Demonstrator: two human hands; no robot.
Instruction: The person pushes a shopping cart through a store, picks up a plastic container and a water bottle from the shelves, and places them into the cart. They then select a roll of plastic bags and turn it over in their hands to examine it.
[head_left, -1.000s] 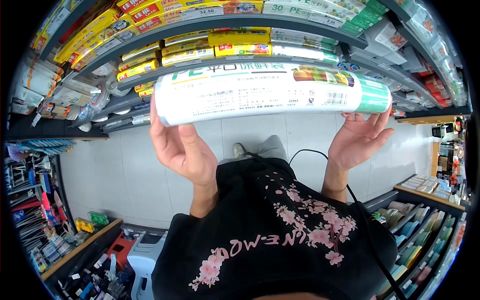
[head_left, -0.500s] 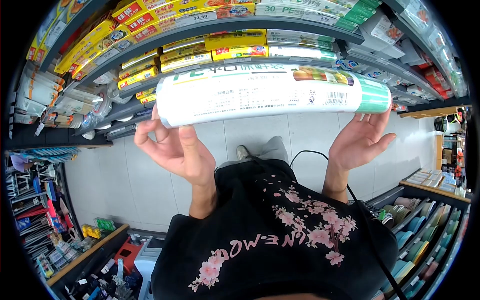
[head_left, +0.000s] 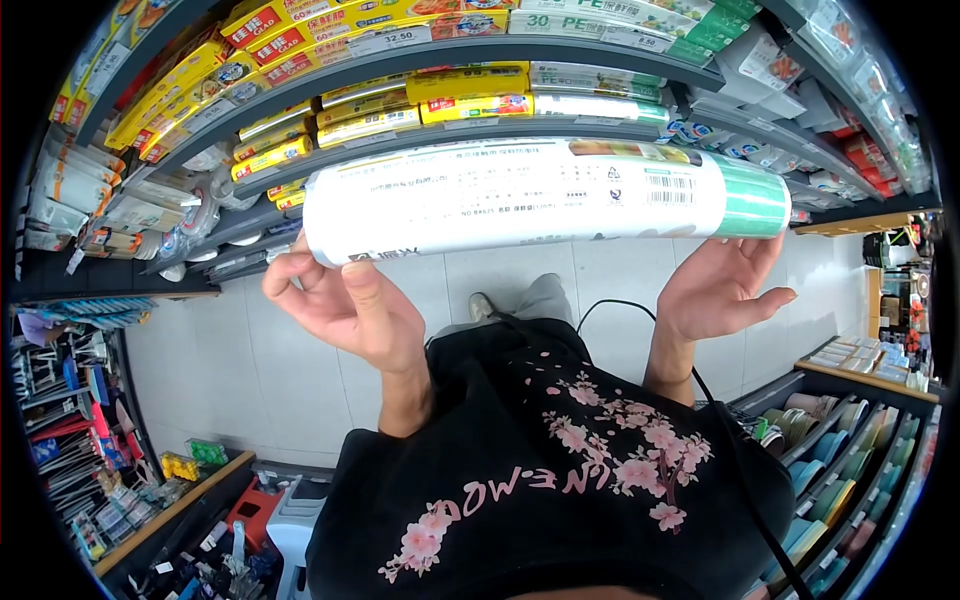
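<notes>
Big thing first: the shelves fill the whole top of the view, packed with yellow boxes of wrap and more green-and-white rolls, price tags along the edges. They sit right behind the hands, so there's not much room to swing anything long back there. Tiled floor below, more racks low on both sides.

The roll is held out flat in front of the shelves, roughly level, white label with small print and a green band at the right end. Looks like a stiff tube, probably light for its length, and that glossy wrapper is likely a bit slippery. Long thing like this wants support near both ends, which is how it's sitting now.

Left hand is under the left end, fingers curled, thumb up against the underside, more a loose cradle than a grip. Right hand is under the green end, palm up, fingers spread wide, roll resting on the fingertips.

A black cable runs across the shirt.
</notes>
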